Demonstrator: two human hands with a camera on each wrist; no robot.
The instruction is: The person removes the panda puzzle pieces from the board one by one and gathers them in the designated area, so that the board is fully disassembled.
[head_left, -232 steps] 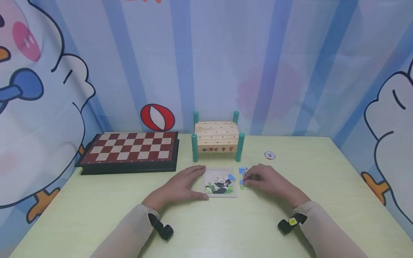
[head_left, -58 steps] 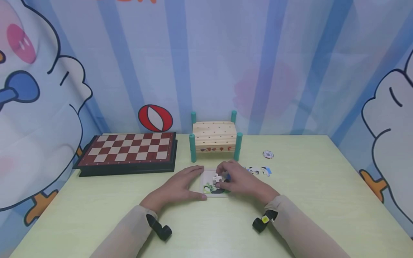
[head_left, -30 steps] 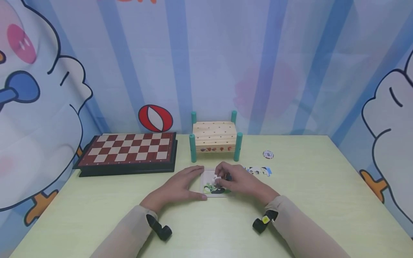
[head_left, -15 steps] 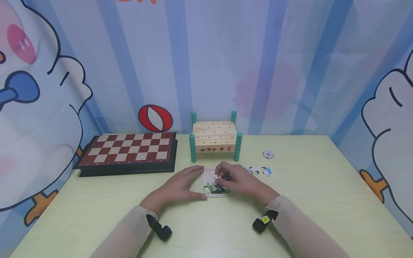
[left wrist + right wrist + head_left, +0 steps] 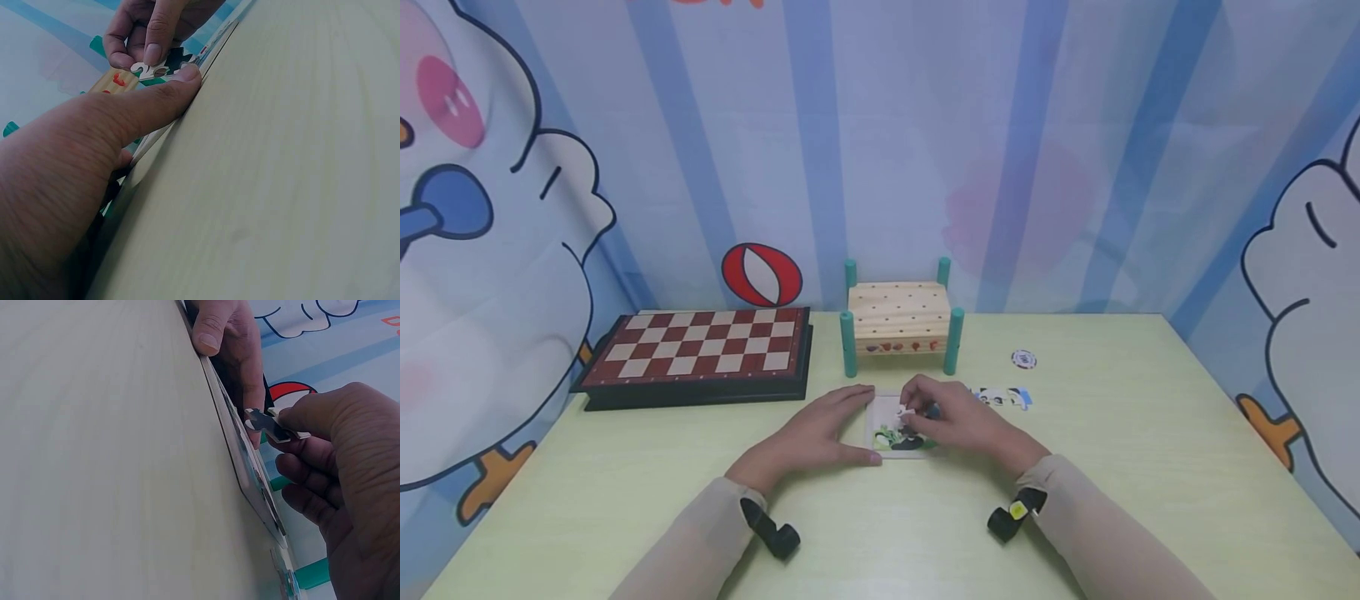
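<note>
The right hand has come in from beside the flat, pale, square puzzle frame and now works above it. Its fingers pinch a small white-and-black jigsaw piece between thumb and forefinger; the right wrist view shows this piece held up clear of the frame. In the head view less of its face shows than about two seconds ago, so it seems to have been turned or tipped; over the last second hardly anything has shifted. I judge that this piece is being lined up and cannot yet count as fitted.

The left hand stays at the frame's left side, thumb and fingers spread, touching its near and far corners, which likely steadies it. Inside, green, black and white panda-picture pieces fill the lower part, while the upper left is bare. Blue-and-white loose panda-face pieces lie on the pale yellow-green wooden tabletop, beyond the right hand, so the picture looks unfinished
</note>
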